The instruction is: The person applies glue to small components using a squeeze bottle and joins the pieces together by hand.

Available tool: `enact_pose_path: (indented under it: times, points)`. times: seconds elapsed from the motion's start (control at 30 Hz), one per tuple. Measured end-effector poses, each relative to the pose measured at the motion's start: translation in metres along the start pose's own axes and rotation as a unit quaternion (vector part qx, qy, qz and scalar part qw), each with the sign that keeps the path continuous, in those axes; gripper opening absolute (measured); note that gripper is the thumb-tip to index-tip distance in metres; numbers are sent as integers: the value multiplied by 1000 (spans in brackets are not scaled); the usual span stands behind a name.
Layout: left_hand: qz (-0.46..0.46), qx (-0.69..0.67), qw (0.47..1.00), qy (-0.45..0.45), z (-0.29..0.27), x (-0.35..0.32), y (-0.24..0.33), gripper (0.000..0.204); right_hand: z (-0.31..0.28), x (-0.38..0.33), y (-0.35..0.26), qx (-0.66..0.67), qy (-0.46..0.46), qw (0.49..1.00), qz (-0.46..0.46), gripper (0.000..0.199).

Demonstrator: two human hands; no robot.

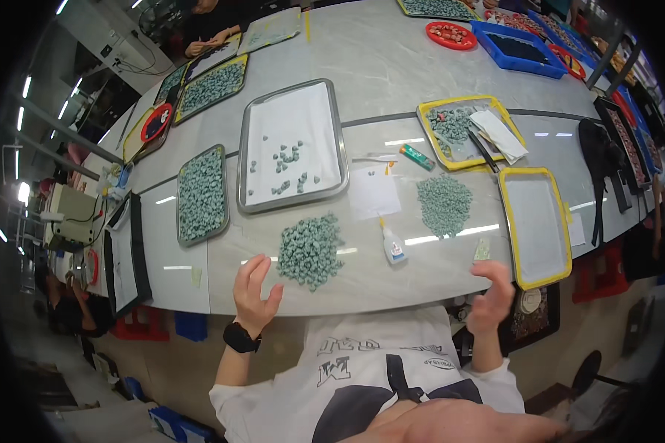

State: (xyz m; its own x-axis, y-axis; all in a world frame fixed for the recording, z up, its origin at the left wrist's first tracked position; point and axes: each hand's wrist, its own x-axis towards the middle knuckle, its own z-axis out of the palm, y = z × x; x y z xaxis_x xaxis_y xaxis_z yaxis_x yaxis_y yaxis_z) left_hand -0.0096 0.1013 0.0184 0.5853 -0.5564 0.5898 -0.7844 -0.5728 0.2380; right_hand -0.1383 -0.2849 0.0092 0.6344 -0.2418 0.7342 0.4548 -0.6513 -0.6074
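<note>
My left hand (pixel 253 295), with a black watch on its wrist, is raised at the table's near edge. Its fingers are apart and hold nothing, just left of a heap of chunky grey-green pieces (pixel 310 252). My right hand (pixel 491 299) is also up at the near edge, fingers loosely bent and apart, with nothing visible in it. Beyond that hand lies a heap of smaller green pieces (pixel 445 205). Between the heaps are a white glue bottle (pixel 393 246) with a thin yellowish tip and a white paper sheet (pixel 375 195) bearing a few small bits.
A paper-lined metal tray (pixel 336 159) holds scattered green pieces; a fuller tray (pixel 225 184) stands left of it. To the right are a yellow-rimmed tray (pixel 561 199) and another (pixel 425 111) with pieces and folded paper. A green box (pixel 417 156) lies mid-table. Another person's hands (pixel 198 48) are at the far left.
</note>
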Motion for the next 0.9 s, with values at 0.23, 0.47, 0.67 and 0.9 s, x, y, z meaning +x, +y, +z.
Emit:
enact_pose_path:
  times: [0.23, 0.47, 0.67, 0.9]
  points:
    - [-147, -49, 961, -229, 38, -28, -76, 76, 68, -56, 40, -239, 62, 944, 219, 17]
    - [-160, -65, 957, -235, 31, -36, -77, 74, 73, -68, 36, -331, 34, 912, 241, 17]
    - [-169, -65, 958, -220, 28, -30, -80, 67, 77, -59, 30, -304, 40, 922, 238, 12]
    - [-148, -83, 970, -174, 32, -30, -81, 58, 79, -56, 33, -293, 65, 930, 211, 8]
